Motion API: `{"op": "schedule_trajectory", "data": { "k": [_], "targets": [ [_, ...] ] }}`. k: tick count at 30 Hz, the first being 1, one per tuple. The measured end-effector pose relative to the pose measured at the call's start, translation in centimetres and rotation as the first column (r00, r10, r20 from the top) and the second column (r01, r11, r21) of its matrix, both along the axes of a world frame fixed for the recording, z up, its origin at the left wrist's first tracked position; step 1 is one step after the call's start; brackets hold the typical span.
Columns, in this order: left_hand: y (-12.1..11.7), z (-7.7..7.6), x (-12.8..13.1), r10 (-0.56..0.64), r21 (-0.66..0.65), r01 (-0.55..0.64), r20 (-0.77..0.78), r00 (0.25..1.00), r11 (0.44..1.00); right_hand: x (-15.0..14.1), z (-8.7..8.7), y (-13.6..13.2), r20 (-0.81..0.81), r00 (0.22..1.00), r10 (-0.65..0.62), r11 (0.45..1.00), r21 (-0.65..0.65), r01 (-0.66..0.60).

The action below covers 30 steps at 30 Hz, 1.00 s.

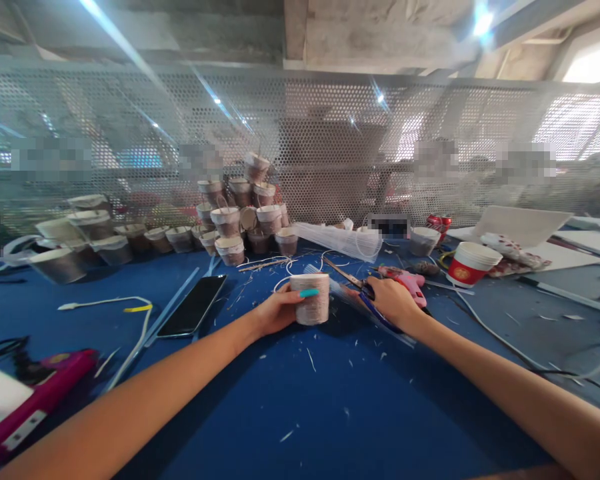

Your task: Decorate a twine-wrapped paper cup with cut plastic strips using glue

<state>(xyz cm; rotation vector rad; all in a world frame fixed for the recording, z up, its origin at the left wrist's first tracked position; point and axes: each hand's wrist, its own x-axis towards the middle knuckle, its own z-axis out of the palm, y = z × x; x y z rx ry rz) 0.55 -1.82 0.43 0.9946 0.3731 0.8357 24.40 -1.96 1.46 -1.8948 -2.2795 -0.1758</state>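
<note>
My left hand (280, 312) is closed around a cup (314, 308), thumb and its turquoise nail pressed along the side. The cup is a short, pale round form, finely ribbed around its wall; I cannot tell whether its base touches the table (280, 407). It sits upright at the middle of my view. My right hand (393, 300) is curled around the smooth blue handles of the scissors (366, 291), their slim metal blades angled toward the far side of the cup. Just beyond that hand lies a glossy pink glue gun (415, 283).

The table is flat and deep blue, flecked with white scraps. A slick black phone (194, 307) lies to the left. Farther back, brown pots (226, 222) with pale rims rise in a stack before a perforated metal screen (330, 140), under a bare concrete ceiling (380, 37).
</note>
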Motion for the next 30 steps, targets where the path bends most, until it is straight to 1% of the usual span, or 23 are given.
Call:
{"op": "schedule_trajectory", "data": {
  "k": [3,5,9,11,14,17,20,23,26,30],
  "targets": [
    [0.0,0.0,0.1,0.113,0.025,-0.112,-0.059,0.992,0.993,0.0,0.0,0.0,-0.024,0.999,-0.027,0.999,0.041,0.028],
    [-0.1,0.1,0.3,0.162,0.048,-0.160,-0.060,0.985,0.986,0.0,0.2,-0.2,-0.038,0.999,-0.039,0.998,0.052,0.041],
    [-0.2,0.3,0.7,0.170,0.081,-0.165,-0.058,0.984,0.983,-0.4,0.6,-0.8,-0.028,1.000,-0.012,0.996,0.085,0.014],
    [-0.1,0.2,0.7,0.179,0.060,-0.175,-0.065,0.982,0.983,-0.6,0.7,-1.1,-0.027,1.000,0.012,0.996,0.084,-0.010],
    [0.2,-0.1,0.5,0.214,-0.013,-0.215,-0.042,0.976,0.977,-0.9,0.7,-1.4,-0.035,0.999,0.033,0.998,0.063,-0.031],
    [0.5,-0.3,0.4,0.194,-0.073,-0.193,0.005,0.981,0.979,-0.9,0.6,-1.4,-0.038,0.999,0.032,0.998,0.063,-0.030],
    [0.7,-0.3,0.2,0.129,-0.086,-0.124,0.046,0.991,0.988,-0.7,0.5,-1.2,-0.034,0.999,0.033,0.996,0.080,-0.030],
    [0.7,-0.2,0.1,0.099,-0.110,-0.091,0.065,0.993,0.990,-0.6,0.4,-1.0,-0.027,0.999,0.027,0.996,0.088,-0.025],
    [0.7,-0.2,0.1,0.113,-0.119,-0.106,0.053,0.992,0.987,-0.6,0.4,-1.0,-0.029,0.999,0.023,0.997,0.079,-0.021],
    [0.6,0.0,0.3,0.148,-0.087,-0.145,0.036,0.988,0.986,-0.7,0.4,-1.1,-0.033,0.999,0.031,0.997,0.076,-0.029]
  ]
}}
